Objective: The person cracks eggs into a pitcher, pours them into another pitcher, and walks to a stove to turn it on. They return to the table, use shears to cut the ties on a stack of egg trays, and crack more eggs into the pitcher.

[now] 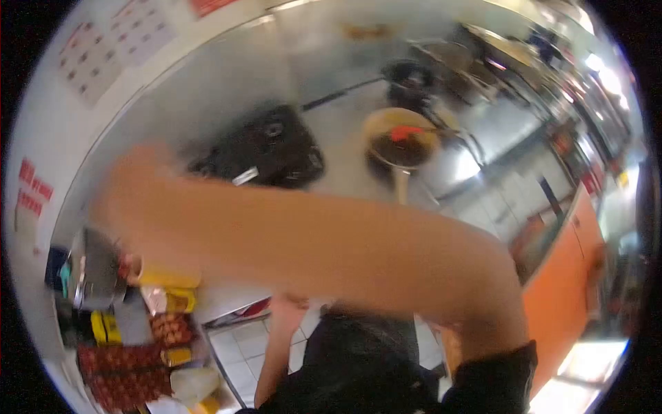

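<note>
Steel covers the whole bench (331, 117), shiny and smeared with glare. My right arm crosses it from the lower right towards its left end. My right hand (134, 181) is a blur there, so I cannot tell whether its fingers are wide or closed, and nothing shows in them. Nearest below it, at the bench's left end, sits a yellow tub (165, 277) beside a metal tin (96, 265), with red packets (121, 369) stacked below.

I judge the tub to be light, stiff plastic, likely a bit greasy in a kitchen. It is best taken round the body from the side, not by the lid.

My left hand (286, 307) is low by the bench's near edge. Its fingers look curled, but I cannot tell whether they grip anything.

Towards the middle of the bench lies a black box (265, 148). Well apart to its right is a pan (400, 141) with something dark and a red bit inside. A black pot (410, 76) stands beyond it near the far edge.

White tile floor (241, 352) shows under the bench, and an orange cabinet (569, 269) stands on the right. Printed sheets (89, 55) hang on the wall at the upper left. Bright lights burn along the room's right side.
</note>
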{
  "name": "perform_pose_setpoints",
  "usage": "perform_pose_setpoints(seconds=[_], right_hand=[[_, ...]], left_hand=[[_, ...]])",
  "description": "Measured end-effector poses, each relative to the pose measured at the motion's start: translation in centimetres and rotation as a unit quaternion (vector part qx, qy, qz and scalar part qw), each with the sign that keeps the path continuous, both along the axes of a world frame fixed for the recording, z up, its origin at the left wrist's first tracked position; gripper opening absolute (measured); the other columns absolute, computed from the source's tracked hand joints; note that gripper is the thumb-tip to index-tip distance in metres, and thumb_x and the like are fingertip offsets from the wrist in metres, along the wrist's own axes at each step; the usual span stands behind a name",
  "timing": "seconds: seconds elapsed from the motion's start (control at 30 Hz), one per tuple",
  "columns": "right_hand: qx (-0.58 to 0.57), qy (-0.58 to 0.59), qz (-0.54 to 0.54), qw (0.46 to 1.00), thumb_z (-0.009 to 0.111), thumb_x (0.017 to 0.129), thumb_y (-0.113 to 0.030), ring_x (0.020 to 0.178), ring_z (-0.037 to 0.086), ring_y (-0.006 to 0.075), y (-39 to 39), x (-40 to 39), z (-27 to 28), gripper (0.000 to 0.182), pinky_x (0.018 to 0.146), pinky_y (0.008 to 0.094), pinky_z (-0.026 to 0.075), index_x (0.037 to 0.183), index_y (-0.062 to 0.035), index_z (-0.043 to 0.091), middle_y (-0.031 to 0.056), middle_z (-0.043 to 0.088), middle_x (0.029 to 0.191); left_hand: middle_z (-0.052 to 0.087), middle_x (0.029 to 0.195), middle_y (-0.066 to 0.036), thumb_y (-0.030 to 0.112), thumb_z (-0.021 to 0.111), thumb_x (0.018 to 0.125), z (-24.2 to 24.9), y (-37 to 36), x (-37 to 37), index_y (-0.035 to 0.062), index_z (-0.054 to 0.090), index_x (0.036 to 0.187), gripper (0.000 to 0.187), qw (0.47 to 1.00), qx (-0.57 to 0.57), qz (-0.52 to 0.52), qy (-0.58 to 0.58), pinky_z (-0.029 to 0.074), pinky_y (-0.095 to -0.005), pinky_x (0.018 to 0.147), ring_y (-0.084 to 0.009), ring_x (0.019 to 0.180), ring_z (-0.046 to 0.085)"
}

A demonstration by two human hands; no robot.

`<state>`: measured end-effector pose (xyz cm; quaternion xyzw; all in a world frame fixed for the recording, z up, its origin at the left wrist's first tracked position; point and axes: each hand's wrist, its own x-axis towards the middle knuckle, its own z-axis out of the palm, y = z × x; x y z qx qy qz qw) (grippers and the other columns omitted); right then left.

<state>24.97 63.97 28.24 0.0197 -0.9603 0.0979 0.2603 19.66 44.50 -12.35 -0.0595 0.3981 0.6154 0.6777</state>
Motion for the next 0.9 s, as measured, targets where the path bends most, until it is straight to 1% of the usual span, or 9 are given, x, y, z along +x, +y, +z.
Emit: perform_pose_setpoints(seconds=[0.07,0.13,0.23,0.33,0.4,0.5,0.6,0.67,0.9], right_hand=[[-0.002,0.048,-0.083,0.995,0.068,0.082,-0.033,0.101,0.065,0.0295,3.1,7.6,-7.2,0.032,0.084,0.048,0.051,0.103,-0.009,0.069,0.0155,0.068,0.107],[-0.248,-0.051,-0.143,0.957,0.068,0.084,-0.029,0.112,0.058,0.0375,4.7,16.8,-16.2,0.045,0.096,0.0439,0.046,0.122,-0.0062,0.059,0.0184,0.062,0.118],[-0.534,0.04,-0.384,0.752,0.066,0.09,-0.019,0.108,0.058,0.0204,-2.2,29.3,-31.0,0.041,0.093,0.0344,0.047,0.126,-0.0025,0.055,0.0137,0.062,0.117],[-0.684,0.13,-0.516,0.499,0.064,0.091,-0.018,0.099,0.061,0.0197,-12.9,39.2,-42.8,0.04,0.088,0.0333,0.049,0.125,0.0001,0.054,0.0141,0.061,0.116],[-0.698,0.116,-0.579,0.405,0.065,0.091,-0.02,0.097,0.062,0.0196,-18.2,42.5,-46.7,0.04,0.086,0.0333,0.049,0.124,0.0004,0.055,0.0141,0.062,0.114],[-0.71,0.07,-0.612,0.341,0.065,0.09,-0.021,0.095,0.063,0.0195,-22.8,43.2,-49.4,0.04,0.084,0.0332,0.05,0.122,0.0009,0.056,0.0142,0.063,0.111],[-0.726,0.028,-0.61,0.317,0.066,0.09,-0.023,0.093,0.064,0.0193,-26.2,42.2,-50.8,0.041,0.081,0.0331,0.05,0.121,0.0014,0.057,0.0142,0.064,0.108],[-0.735,0.008,-0.607,0.303,0.066,0.09,-0.024,0.092,0.064,0.0192,-28.4,41.5,-51.3,0.041,0.08,0.033,0.051,0.12,0.0017,0.057,0.0142,0.065,0.106],[-0.752,-0.033,-0.601,0.268,0.068,0.089,-0.028,0.087,0.067,0.0189,-35.0,40.2,-52.0,0.043,0.074,0.0328,0.052,0.117,0.0029,0.059,0.0142,0.068,0.099]], left_hand=[[0.057,0.089,-0.005,0.028,0.046,0.09,1.9,2.2,2.2,0.0065,0.049,0.134,0.049,0.999,-0.008,-0.013,0.051,0.041,-0.0333,0.07,-0.0167,0.081,0.051],[0.056,0.089,-0.004,0.022,0.053,0.088,0.8,3.8,2.7,0.0065,0.046,0.133,0.048,0.993,-0.012,-0.028,0.116,0.041,-0.0304,0.066,-0.0154,0.076,0.05],[0.055,0.09,-0.004,0.014,0.061,0.086,-1.2,6.9,1.6,0.0053,0.048,0.129,0.046,0.956,-0.024,-0.061,0.285,0.042,-0.0293,0.066,-0.0139,0.079,0.051],[0.055,0.083,-0.005,0.012,0.074,0.079,-3.1,11.8,-0.8,0.0031,0.05,0.118,0.047,0.892,-0.047,-0.038,0.447,0.047,-0.0298,0.068,-0.0156,0.077,0.054],[0.06,0.081,-0.006,0.017,0.082,0.073,-10.9,15.1,-5.9,0.0025,0.052,0.111,0.05,0.764,0.001,0.01,0.645,0.05,-0.0315,0.07,-0.0183,0.073,0.058],[0.067,0.086,-0.01,0.014,0.084,0.067,-3.9,20.1,-8.2,0.0018,0.055,0.103,0.048,0.709,-0.051,0.049,0.701,0.052,-0.0329,0.07,-0.0197,0.077,0.064],[0.068,0.081,-0.01,0.01,0.084,0.065,-9.1,24.6,-13.1,0.0013,0.055,0.107,0.052,0.737,-0.104,0.064,0.664,0.053,-0.0329,0.07,-0.0194,0.078,0.065],[0.067,0.084,-0.011,0.01,0.083,0.064,-8.3,25.9,-12.5,0.0003,0.053,0.113,0.058,0.724,-0.16,0.114,0.662,0.053,-0.0339,0.074,-0.0212,0.082,0.065],[0.057,0.112,-0.018,0.014,0.086,0.059,-13.8,28.1,-13.8,-0.0055,0.044,0.124,0.079,0.6,-0.259,0.198,0.73,0.048,-0.0405,0.092,-0.032,0.105,0.058]])
